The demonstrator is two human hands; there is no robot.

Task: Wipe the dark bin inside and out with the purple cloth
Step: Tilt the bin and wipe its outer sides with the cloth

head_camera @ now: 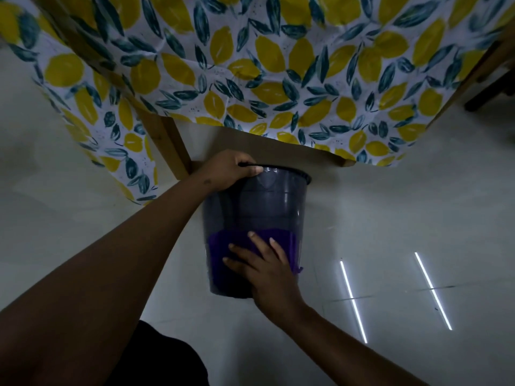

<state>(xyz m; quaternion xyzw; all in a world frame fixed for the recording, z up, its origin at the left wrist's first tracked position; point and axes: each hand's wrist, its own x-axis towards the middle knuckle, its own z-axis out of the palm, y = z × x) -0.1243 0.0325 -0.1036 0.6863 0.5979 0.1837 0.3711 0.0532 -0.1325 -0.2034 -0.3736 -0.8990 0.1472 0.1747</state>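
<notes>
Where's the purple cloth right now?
Head view, low centre: the purple cloth lies against the outer lower wall of the dark bin, pressed there by the right hand; the left hand grips the rim.

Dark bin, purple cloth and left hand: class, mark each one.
dark bin [267, 201]: head view, bare outer wall.
purple cloth [218, 247]: head view, its upper left part.
left hand [228, 169]: head view, back of the hand.
</notes>
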